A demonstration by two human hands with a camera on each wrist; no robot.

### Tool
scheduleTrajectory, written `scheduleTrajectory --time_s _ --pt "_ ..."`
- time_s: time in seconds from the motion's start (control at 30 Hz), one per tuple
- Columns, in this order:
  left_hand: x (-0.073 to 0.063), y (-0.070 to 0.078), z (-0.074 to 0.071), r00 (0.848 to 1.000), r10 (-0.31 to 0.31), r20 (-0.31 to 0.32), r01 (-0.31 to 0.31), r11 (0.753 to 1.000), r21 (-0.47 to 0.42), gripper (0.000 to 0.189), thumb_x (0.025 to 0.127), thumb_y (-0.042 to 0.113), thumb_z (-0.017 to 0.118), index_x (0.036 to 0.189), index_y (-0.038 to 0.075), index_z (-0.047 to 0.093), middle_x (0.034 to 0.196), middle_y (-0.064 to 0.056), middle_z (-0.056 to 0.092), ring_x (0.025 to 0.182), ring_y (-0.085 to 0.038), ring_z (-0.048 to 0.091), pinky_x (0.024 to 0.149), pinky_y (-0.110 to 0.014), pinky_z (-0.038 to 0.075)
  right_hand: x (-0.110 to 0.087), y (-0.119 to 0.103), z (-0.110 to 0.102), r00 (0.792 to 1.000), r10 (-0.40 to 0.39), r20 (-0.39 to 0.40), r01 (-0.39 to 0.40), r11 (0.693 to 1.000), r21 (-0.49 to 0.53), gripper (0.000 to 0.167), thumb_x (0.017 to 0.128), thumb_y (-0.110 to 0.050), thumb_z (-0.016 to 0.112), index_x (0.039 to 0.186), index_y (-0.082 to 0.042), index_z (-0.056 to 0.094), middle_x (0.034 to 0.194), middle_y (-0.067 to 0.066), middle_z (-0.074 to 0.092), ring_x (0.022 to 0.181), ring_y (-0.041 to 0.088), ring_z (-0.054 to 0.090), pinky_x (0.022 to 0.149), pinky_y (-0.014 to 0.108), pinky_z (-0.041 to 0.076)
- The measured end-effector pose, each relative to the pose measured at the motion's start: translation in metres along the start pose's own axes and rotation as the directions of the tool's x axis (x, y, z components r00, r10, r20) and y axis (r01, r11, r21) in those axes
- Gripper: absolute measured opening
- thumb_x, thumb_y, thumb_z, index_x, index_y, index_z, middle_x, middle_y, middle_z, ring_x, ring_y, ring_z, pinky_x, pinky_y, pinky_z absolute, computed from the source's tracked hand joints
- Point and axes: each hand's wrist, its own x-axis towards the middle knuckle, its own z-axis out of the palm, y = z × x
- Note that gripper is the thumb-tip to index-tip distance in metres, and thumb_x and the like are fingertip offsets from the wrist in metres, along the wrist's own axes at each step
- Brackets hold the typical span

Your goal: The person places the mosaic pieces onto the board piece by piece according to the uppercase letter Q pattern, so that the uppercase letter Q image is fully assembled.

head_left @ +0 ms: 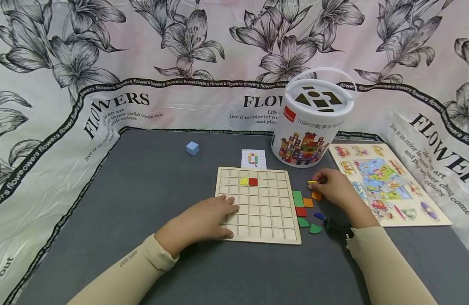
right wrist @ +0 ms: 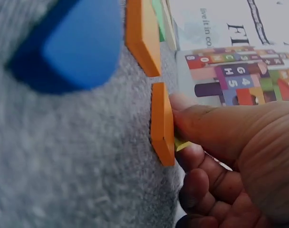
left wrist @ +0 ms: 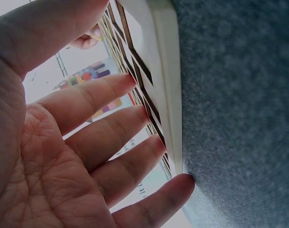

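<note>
A wooden grid board lies on the dark cloth, with a yellow tile and a red tile side by side in an upper row. My left hand rests on the board's left edge, its fingers extended; the left wrist view has their tips at the rim. To the right of the board, my right hand pinches another yellow tile between thumb and finger. That tile is mostly hidden behind an orange tile in the right wrist view. A pattern card touches the board's far edge.
Beside the board lie green tiles, a red tile, an orange tile, green curved pieces and a blue piece. A white bucket stands behind, a picture board at right, a blue cube far left.
</note>
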Motion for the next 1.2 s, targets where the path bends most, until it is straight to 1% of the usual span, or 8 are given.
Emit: scheduleTrajectory --time_s 0.13,0.27,0.5,0.7,0.8,0.9,1.03,1.2 --pt "0.000 -0.001 0.000 1.000 0.006 0.000 -0.006 1.000 0.006 0.069 0.092 0.031 0.090 0.153 0.012 0.065 0.166 -0.014 0.054 0.160 -0.033 0.044 0.129 -0.052 0.040 -0.001 -0.004 0.003 0.999 -0.015 -0.047 0.016 1.000 0.021 0.026 0.106 -0.027 0.074 0.109 -0.002 0.066 0.095 0.014 0.071 0.076 0.024 0.061 0.064 0.035 0.048" --pt "0.001 -0.002 0.001 1.000 0.011 -0.007 -0.010 1.000 0.006 0.068 0.091 0.031 0.090 0.152 0.012 0.065 0.165 -0.014 0.055 0.160 -0.033 0.045 0.128 -0.053 0.041 -0.002 -0.025 0.009 0.995 -0.059 -0.083 0.060 0.998 0.015 0.023 0.107 -0.027 0.073 0.112 -0.007 0.064 0.100 0.014 0.071 0.078 0.025 0.060 0.066 0.036 0.049" --pt "0.001 -0.001 0.001 1.000 0.004 -0.007 -0.004 1.000 0.002 0.068 0.091 0.030 0.090 0.152 0.013 0.066 0.165 -0.014 0.055 0.159 -0.033 0.046 0.127 -0.054 0.043 0.005 -0.075 0.036 0.974 -0.227 0.011 0.226 0.974 0.018 0.019 0.104 -0.023 0.076 0.118 -0.010 0.082 0.107 0.010 0.078 0.086 0.021 0.066 0.076 0.037 0.054" --pt "0.003 -0.001 0.004 1.000 0.000 0.008 -0.001 1.000 0.010 0.068 0.092 0.033 0.090 0.153 0.015 0.065 0.165 -0.012 0.055 0.159 -0.032 0.046 0.126 -0.054 0.044 0.019 -0.102 0.052 0.945 -0.320 0.072 0.322 0.947 -0.017 0.032 0.111 -0.006 0.060 0.140 -0.004 0.074 0.109 0.014 0.076 0.085 0.021 0.062 0.076 0.038 0.051" --pt "0.004 -0.001 0.005 1.000 0.004 0.013 -0.004 1.000 0.017 0.068 0.092 0.035 0.090 0.153 0.015 0.065 0.166 -0.012 0.055 0.159 -0.033 0.046 0.126 -0.053 0.044 0.022 -0.108 0.056 0.931 -0.346 0.112 0.354 0.933 -0.059 0.037 0.109 0.001 0.055 0.143 -0.003 0.072 0.114 0.016 0.075 0.093 0.023 0.061 0.084 0.041 0.052" --pt "0.005 -0.002 0.006 1.000 0.007 0.010 -0.007 1.000 0.028 0.068 0.092 0.035 0.090 0.152 0.015 0.066 0.165 -0.012 0.055 0.158 -0.033 0.047 0.125 -0.053 0.045 0.022 -0.111 0.057 0.933 -0.337 0.126 0.345 0.938 -0.041 0.034 0.109 0.001 0.054 0.137 0.000 0.073 0.118 0.017 0.074 0.099 0.025 0.064 0.090 0.045 0.055" --pt "0.006 -0.004 0.005 1.000 0.007 0.000 -0.007 0.999 0.042 0.068 0.092 0.036 0.090 0.152 0.016 0.066 0.165 -0.012 0.056 0.158 -0.033 0.048 0.126 -0.052 0.045 0.022 -0.112 0.056 0.936 -0.335 0.107 0.337 0.941 -0.002 0.022 0.109 -0.001 0.056 0.120 -0.003 0.075 0.116 0.015 0.076 0.101 0.027 0.066 0.093 0.049 0.057" --pt "0.005 -0.005 0.003 1.000 0.003 0.001 -0.003 0.999 0.041 0.068 0.092 0.036 0.090 0.152 0.015 0.066 0.165 -0.012 0.056 0.158 -0.033 0.047 0.126 -0.051 0.044 0.027 -0.115 0.060 0.924 -0.366 0.112 0.371 0.929 -0.018 0.021 0.108 -0.002 0.062 0.113 -0.005 0.081 0.116 0.013 0.076 0.106 0.027 0.067 0.099 0.051 0.057"
